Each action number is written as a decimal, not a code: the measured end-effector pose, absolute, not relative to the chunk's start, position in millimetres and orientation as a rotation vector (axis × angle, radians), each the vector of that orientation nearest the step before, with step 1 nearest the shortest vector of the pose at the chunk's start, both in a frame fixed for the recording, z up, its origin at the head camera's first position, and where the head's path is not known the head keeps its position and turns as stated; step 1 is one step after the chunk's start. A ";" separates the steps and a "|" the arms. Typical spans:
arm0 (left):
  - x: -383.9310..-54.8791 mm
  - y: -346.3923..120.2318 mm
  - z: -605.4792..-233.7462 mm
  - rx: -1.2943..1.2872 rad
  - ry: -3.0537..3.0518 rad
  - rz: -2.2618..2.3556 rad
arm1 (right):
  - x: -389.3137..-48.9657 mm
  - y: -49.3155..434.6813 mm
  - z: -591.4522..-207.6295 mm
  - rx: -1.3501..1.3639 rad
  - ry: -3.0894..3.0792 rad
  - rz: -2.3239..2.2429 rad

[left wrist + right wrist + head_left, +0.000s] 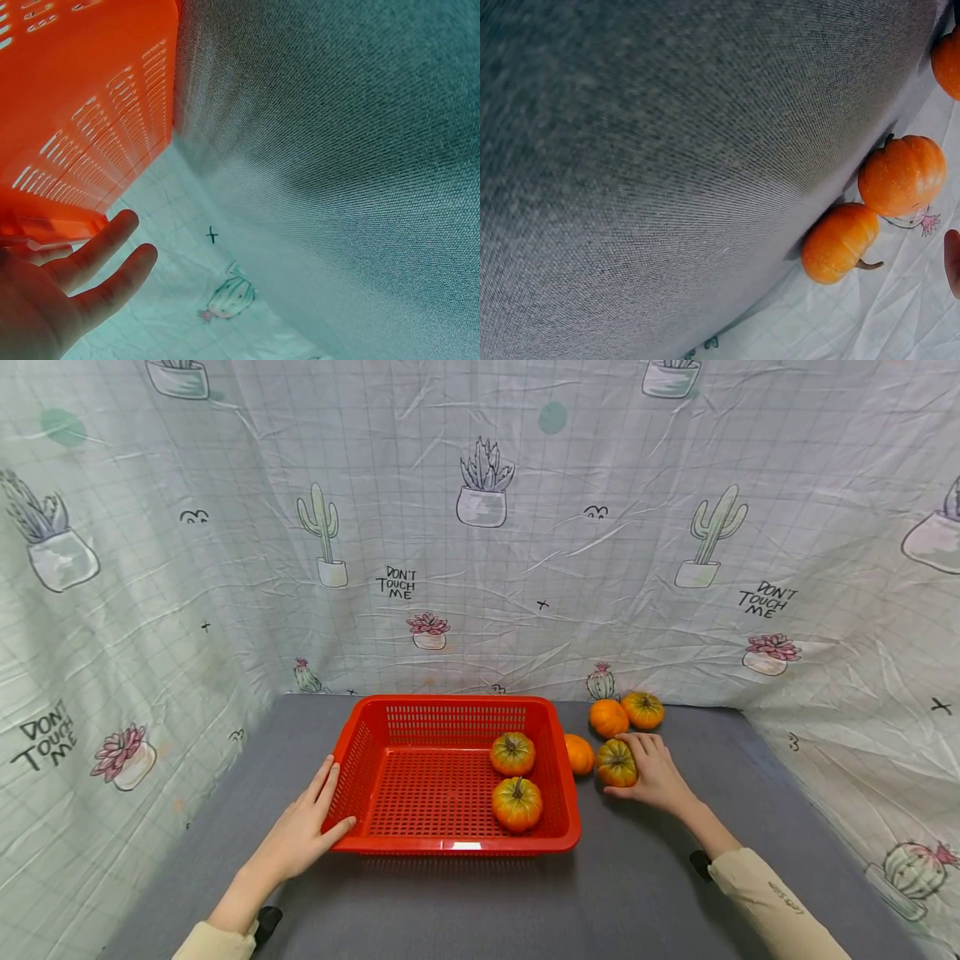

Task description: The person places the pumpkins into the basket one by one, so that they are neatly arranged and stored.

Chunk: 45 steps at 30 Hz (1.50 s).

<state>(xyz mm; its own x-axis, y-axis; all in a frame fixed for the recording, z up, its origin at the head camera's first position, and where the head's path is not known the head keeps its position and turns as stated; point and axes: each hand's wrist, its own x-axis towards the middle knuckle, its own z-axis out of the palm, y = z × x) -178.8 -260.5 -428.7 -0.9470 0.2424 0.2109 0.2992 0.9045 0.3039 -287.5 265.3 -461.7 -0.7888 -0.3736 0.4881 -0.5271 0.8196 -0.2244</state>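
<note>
Green-orange pumpkin [615,765] — clasped between fingers [648,745] of right grip [657,774], left grip [296,833] spread at red basket [408,844], 2 pumpkins [517,805] inside

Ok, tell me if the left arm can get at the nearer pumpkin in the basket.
Probably yes: from the left grip, touching the basket, nothing seems to block a path through the open top to the nearer pumpkin.

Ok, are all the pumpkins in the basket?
No, only two pumpkins lie in the basket; four others are outside it, to the right.
</note>
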 end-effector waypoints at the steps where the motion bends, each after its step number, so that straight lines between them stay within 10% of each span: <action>1: -178.8 -260.5 -428.8 -0.415 -2.901 -0.504 | -287.4 265.1 -461.5 0.673 -2.571 0.489; 45: -180.0 -261.5 -427.4 -0.442 -2.906 -0.494 | -276.1 224.1 -417.4 0.891 -2.456 0.530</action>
<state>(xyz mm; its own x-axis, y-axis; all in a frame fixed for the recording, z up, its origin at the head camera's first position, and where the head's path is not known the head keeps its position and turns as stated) -180.0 -261.5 -427.4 -0.9434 0.2608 0.2047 0.3137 0.9018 0.2972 -276.1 224.1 -417.4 -0.6778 -0.4908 0.5474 -0.6730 0.7140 -0.1932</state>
